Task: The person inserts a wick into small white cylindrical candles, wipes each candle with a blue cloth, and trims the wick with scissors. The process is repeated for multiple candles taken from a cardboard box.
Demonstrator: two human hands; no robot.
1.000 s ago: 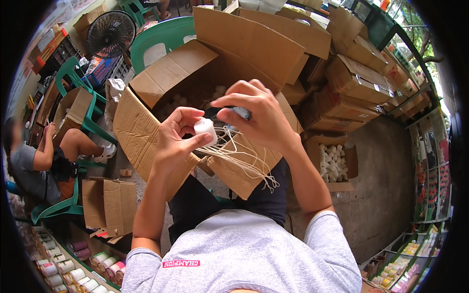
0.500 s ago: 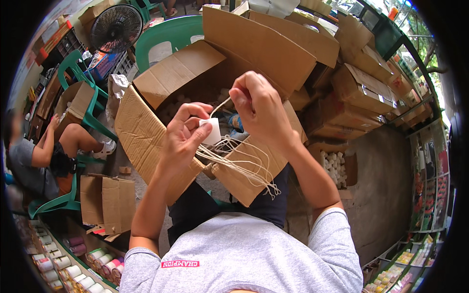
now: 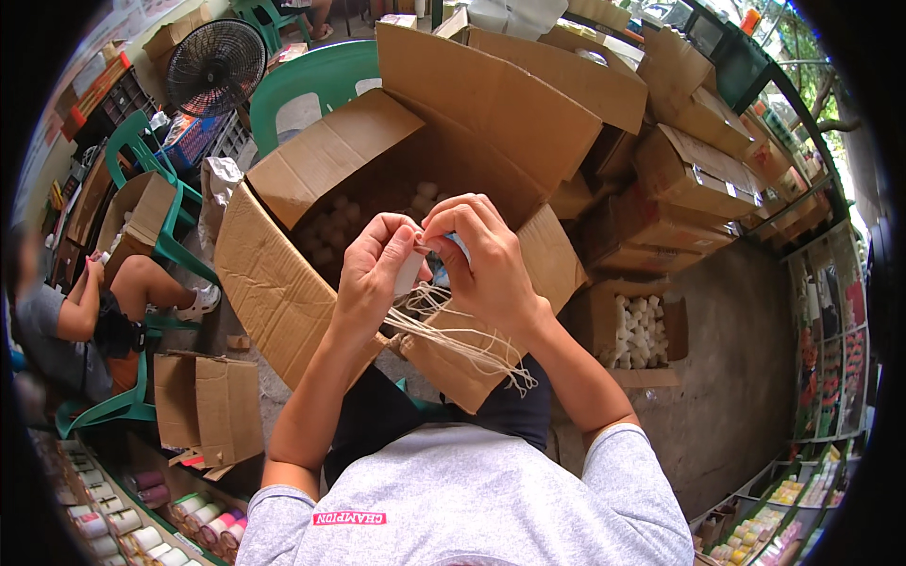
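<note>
My left hand [image 3: 373, 274] is closed around a small white candle [image 3: 407, 275], its thumb and forefinger near the top end. My right hand [image 3: 486, 269] meets it there, thumb and fingers pinched together at the candle's wick, which the fingers mostly hide. Below both hands a loose bundle of cream wick strings [image 3: 462, 344] lies across the front flap of an open cardboard box [image 3: 274, 274]. Inside that box, several white candles [image 3: 332, 226] are piled in shadow. Something blue, partly covered by my right hand, shows behind the fingers.
At right, a smaller open carton [image 3: 675, 330] holds white candles. Stacked cardboard boxes [image 3: 694, 174] stand behind it. A green plastic chair [image 3: 316, 80] is beyond my box, near a black fan [image 3: 216, 66]. Someone sits at left [image 3: 66, 311]. Shelves of candles line the lower corners.
My right hand has come down and left from above, so its fingers now meet the left hand at the candle's top. The wick stretched between the hands no longer shows.
</note>
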